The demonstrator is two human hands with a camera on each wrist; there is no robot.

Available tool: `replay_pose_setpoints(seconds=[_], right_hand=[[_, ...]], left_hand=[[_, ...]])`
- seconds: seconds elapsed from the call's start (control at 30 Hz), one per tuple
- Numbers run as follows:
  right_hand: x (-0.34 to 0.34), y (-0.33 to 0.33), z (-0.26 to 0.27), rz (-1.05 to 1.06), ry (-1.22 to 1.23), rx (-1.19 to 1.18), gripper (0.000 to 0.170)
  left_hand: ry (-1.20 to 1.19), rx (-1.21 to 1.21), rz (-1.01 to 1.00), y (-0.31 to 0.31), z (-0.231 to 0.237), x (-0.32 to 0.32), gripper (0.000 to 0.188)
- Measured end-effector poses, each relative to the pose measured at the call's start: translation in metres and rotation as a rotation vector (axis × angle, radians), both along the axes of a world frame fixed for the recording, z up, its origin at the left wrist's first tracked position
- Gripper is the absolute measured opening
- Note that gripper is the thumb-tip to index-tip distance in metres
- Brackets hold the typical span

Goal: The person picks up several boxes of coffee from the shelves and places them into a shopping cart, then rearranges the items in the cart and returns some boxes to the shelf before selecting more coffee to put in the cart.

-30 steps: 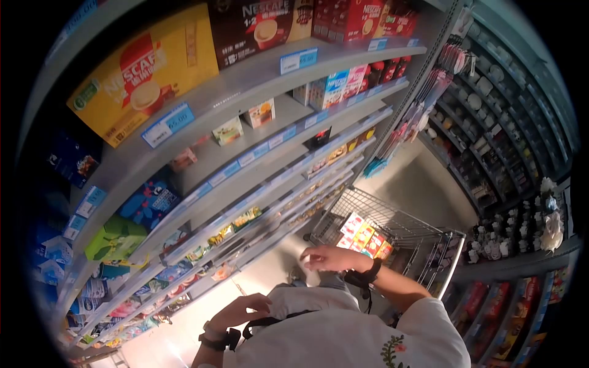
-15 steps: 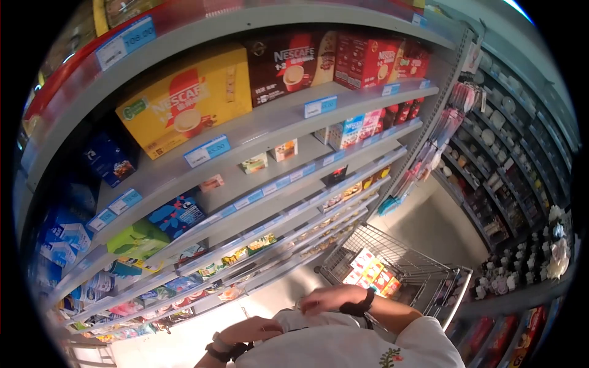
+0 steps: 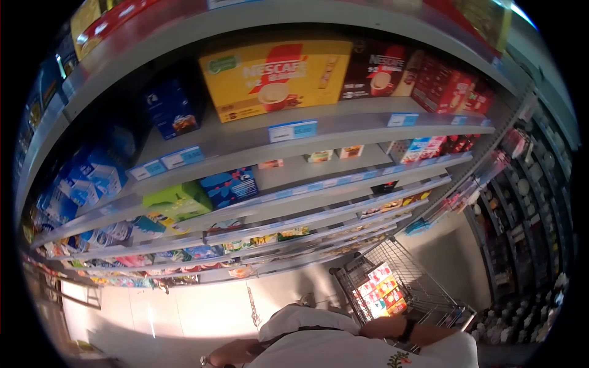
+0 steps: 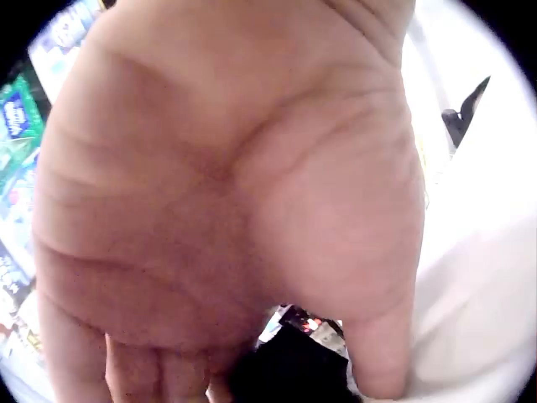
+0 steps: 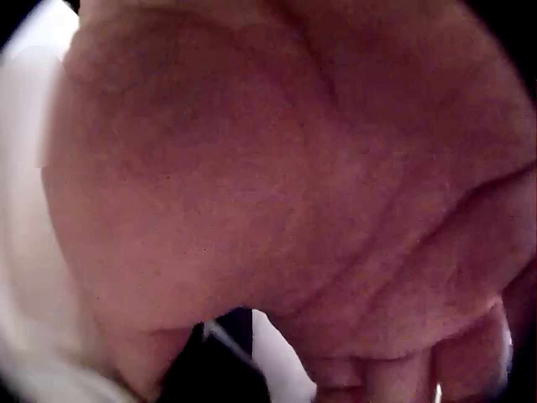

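The left hand (image 3: 236,351) and right hand (image 3: 381,327) are hovering apart at the front of the white shirt (image 3: 325,351), palms bare. A shopping cart (image 3: 429,283) is standing just beyond the right hand, carrying red-and-yellow packages (image 3: 381,292), while stocked shelves (image 3: 362,126) are rising ahead.

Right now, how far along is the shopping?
Some picking looks done: packs lie in the cart. Nothing shows in the left hand or right hand; both palms look bare. What is left cannot be told; the yellow box, for one, sits shelved.
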State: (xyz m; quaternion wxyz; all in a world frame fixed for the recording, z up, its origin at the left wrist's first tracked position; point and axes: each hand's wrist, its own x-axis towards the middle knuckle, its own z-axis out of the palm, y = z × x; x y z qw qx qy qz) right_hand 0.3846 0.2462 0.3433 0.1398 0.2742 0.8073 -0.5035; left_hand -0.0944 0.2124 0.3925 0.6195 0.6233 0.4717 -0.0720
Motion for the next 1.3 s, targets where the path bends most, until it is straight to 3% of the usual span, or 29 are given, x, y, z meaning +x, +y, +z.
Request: replay_pose_setpoints(seconds=[0.03, 0.07, 0.17, 0.2, 0.23, 0.37, 0.47, 0.57, 0.6, 0.7, 0.77, 0.8, 0.83, 1.0, 1.07, 1.1, 1.17, 1.2, 1.23, 1.3], right_hand=[[0.022, -0.029, -0.004, -0.340, 0.256, -0.121, 0.034], [0.031, -0.040, 0.004, -0.433, 0.298, -0.210, 0.034], [0.033, -0.055, 0.037, -0.466, 0.106, -0.385, 0.034], [0.034, -0.061, 0.045, -0.474, 0.074, -0.414, 0.035], [0.036, -0.067, 0.051, -0.479, 0.049, -0.438, 0.035], [0.047, -0.093, 0.073, -0.497, -0.008, -0.495, 0.036], [0.051, -0.110, 0.085, -0.503, -0.011, -0.518, 0.037], [0.051, -0.124, 0.096, -0.509, 0.001, -0.539, 0.037], [0.052, -0.128, 0.098, -0.515, 0.004, -0.543, 0.038], [0.049, -0.138, 0.102, -0.525, 0.017, -0.562, 0.039], [0.051, -0.144, 0.105, -0.523, 0.023, -0.570, 0.039], [0.051, -0.145, 0.109, -0.541, 0.024, -0.587, 0.040], [0.053, -0.146, 0.111, -0.539, 0.028, -0.590, 0.040], [0.048, -0.142, 0.104, -0.435, 0.077, -0.524, 0.042], [0.039, -0.135, 0.077, -0.290, 0.110, -0.416, 0.043], [0.032, -0.128, 0.065, -0.211, 0.110, -0.364, 0.043], [0.016, -0.095, 0.078, -0.177, -0.026, -0.457, 0.044], [0.007, -0.072, 0.095, -0.197, -0.140, -0.554, 0.045], [0.003, -0.048, 0.101, -0.218, -0.363, -0.728, 0.047], [0.029, -0.032, 0.094, -0.369, -0.007, -0.547, 0.049]], left_hand=[[-0.141, 0.099, 0.164, -0.018, -0.005, -0.006, 0.033], [-0.107, 0.155, 0.185, -0.029, -0.014, -0.009, 0.029], [0.020, 0.123, 0.354, -0.042, 0.007, 0.007, 0.032], [-0.058, 0.064, 0.452, -0.064, -0.041, -0.007, 0.030], [-0.259, -0.045, 0.555, -0.069, -0.049, -0.009, 0.034], [-0.284, -0.115, 0.472, -0.066, -0.014, -0.004, 0.030], [-0.301, -0.203, 0.393, -0.072, -0.021, -0.006, 0.029], [-0.389, -0.568, 0.548, -0.076, -0.009, -0.012, 0.030], [-0.436, -0.588, 0.592, -0.071, -0.001, -0.004, 0.032], [-0.367, -0.535, 0.471, -0.035, 0.016, 0.005, 0.038], [-0.115, -0.300, 0.000, -0.007, 0.023, 0.008, 0.039], [-0.118, -0.320, -0.022, -0.024, -0.019, -0.006, 0.038], [-0.111, -0.328, -0.022, -0.024, -0.023, -0.005, 0.038], [-0.273, -0.582, 0.134, -0.001, 0.003, 0.013, 0.036], [0.101, -0.211, -0.272, -0.009, -0.003, -0.003, 0.028], [0.087, -0.222, -0.286, -0.009, -0.015, -0.021, 0.028], [-0.345, -1.038, 0.410, -0.014, -0.041, -0.048, 0.023], [-0.176, -0.795, 0.205, 0.007, -0.017, -0.030, 0.018], [-0.168, -0.797, 0.203, 0.015, -0.021, -0.031, 0.018], [-0.242, -0.720, 0.061, 0.025, -0.029, -0.032, 0.016]])
